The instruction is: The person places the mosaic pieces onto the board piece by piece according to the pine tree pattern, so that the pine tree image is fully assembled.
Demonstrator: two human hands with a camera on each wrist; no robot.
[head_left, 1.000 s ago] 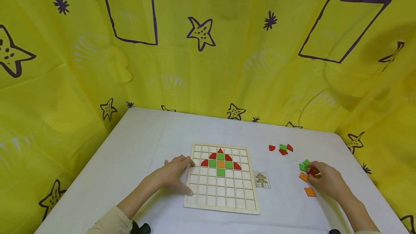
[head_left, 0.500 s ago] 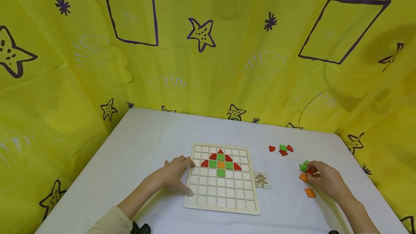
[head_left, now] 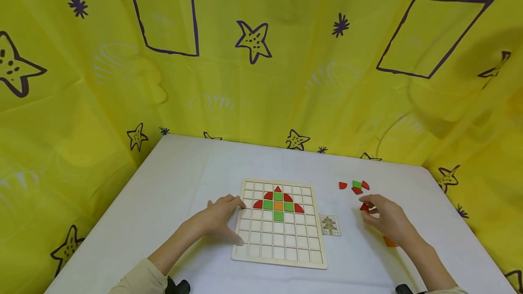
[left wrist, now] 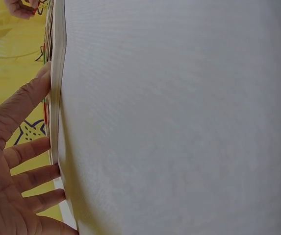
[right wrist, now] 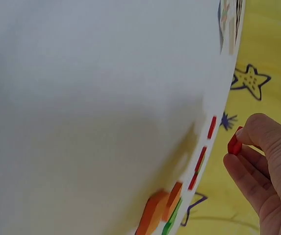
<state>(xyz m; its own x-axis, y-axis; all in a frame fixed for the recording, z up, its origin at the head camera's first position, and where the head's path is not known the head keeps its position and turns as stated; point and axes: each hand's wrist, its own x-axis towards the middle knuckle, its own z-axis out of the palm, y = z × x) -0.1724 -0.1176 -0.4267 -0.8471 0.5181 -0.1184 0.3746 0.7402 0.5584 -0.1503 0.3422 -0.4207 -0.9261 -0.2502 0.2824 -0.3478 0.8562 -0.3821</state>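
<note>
This is a small curtained booth set around a single white, lightly creased surface [head_left: 184, 171]; whether it stands in a home, a lab or an office cannot be told. Bright yellow, wrinkled sheeting [head_left: 294, 99] hangs behind it and along both sides, screening off the room beyond. The sheeting carries dark purple spotted starfish [head_left: 253, 42], spiky bursts [head_left: 340, 25], four-sided outlines [head_left: 194, 12] and faint white fish [head_left: 335, 77], rather like a shower curtain. A pale wooden grid board [head_left: 290, 242], a small card with a gridded tree picture [head_left: 330, 225] and red, green and orange flat tiles [head_left: 357, 185] give it the look of a puzzle table.
</note>
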